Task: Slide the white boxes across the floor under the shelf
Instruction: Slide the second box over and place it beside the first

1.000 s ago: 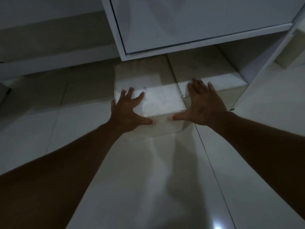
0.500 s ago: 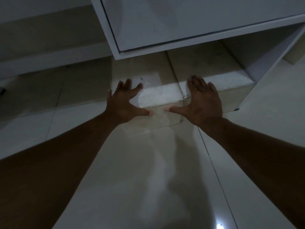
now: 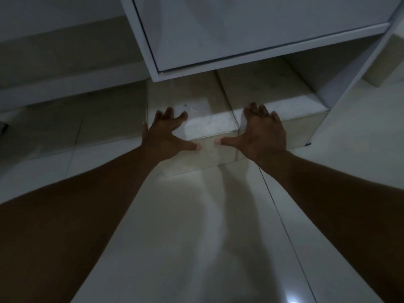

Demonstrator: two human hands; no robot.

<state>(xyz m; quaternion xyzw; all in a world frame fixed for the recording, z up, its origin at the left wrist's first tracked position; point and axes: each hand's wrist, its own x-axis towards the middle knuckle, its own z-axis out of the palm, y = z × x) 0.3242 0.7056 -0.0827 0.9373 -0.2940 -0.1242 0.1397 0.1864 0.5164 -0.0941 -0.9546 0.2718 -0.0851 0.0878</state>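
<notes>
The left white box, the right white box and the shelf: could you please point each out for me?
left white box [image 3: 205,125]: head view, lit top face near its front edge.
right white box [image 3: 303,127]: head view, front face.
shelf [image 3: 240,25]: head view, white front panel.

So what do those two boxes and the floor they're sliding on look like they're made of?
The left box and right box look like matte white cardboard: dull, scuffed tops with creased edges, though dim light leaves that open. The floor looks like glossy glazed tile: grout lines and a bright reflected light spot.
</notes>
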